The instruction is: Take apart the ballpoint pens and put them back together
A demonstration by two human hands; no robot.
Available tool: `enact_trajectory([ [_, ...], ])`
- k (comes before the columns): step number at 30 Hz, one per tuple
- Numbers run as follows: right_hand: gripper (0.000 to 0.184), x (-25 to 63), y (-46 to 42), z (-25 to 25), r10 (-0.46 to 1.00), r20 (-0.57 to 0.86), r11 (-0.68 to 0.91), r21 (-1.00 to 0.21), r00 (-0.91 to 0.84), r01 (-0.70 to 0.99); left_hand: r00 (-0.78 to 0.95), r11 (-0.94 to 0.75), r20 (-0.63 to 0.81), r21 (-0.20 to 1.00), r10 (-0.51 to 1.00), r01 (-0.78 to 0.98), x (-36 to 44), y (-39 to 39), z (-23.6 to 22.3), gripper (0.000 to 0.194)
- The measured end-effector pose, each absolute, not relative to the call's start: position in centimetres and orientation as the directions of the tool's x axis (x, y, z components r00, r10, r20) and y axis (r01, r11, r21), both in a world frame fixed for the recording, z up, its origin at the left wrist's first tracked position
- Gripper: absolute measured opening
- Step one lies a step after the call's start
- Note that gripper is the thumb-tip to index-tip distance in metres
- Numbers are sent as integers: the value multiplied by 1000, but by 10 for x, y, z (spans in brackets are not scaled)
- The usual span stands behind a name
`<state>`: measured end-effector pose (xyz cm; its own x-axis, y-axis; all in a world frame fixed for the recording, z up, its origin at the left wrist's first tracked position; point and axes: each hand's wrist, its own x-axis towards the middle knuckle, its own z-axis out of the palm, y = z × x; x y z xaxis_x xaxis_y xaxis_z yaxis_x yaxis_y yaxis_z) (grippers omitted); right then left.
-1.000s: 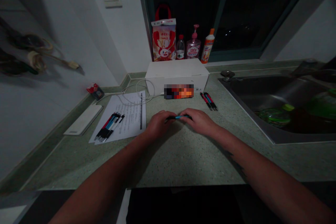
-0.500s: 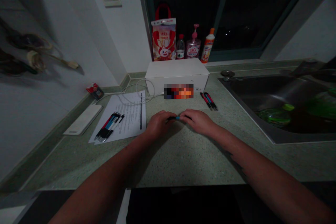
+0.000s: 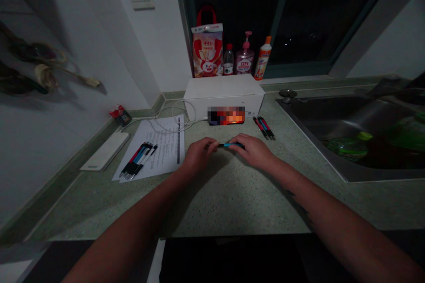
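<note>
A blue and black pen [image 3: 226, 145] lies level between my two hands, above the counter. My left hand [image 3: 199, 152] is closed on its dark left end, and the fingers of my right hand [image 3: 253, 149] pinch its right part. Only the middle stretch shows; the fingers cover much of the rest. Left of my left hand, several pens [image 3: 139, 159] in red, blue, white and black lie side by side on printed paper sheets [image 3: 168, 150]. Beyond my right hand, a few red, blue and black pens [image 3: 264, 128] rest on the counter.
Behind my hands a phone [image 3: 226, 116] with a blurred screen leans on a white box [image 3: 224, 88], a white cable attached. A long white block [image 3: 105, 150] lies at the left wall. To the right is a steel sink [image 3: 332, 150]. Bottles [image 3: 245, 59] and a bag [image 3: 207, 51] stand behind.
My hands have moved slightly apart and up, and more of the pen's middle now shows between them. The pens lying on the paper and counter have stayed put.
</note>
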<state>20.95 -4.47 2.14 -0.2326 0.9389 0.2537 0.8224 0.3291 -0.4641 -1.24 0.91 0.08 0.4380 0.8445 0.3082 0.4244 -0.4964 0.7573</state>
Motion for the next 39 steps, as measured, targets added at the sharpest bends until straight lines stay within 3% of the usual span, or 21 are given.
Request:
enact_trajectory([
  [4,16,210,-45,23,940,261,321,-467,-218,824,389,-482,340,796,856,366,-12,13,-1,16],
  [8,16,210,-45,24,940,270,320,-472,-210,822,383,-383,252,868,888,316,-10,13,-1,16],
  [15,16,210,-46,25,934,287,333,-477,-214,813,356,-337,239,908,904,247,-10,14,1,16],
  [39,15,211,-45,24,933,287,335,-476,-216,813,345,-338,249,913,905,228,-10,15,-2,14],
])
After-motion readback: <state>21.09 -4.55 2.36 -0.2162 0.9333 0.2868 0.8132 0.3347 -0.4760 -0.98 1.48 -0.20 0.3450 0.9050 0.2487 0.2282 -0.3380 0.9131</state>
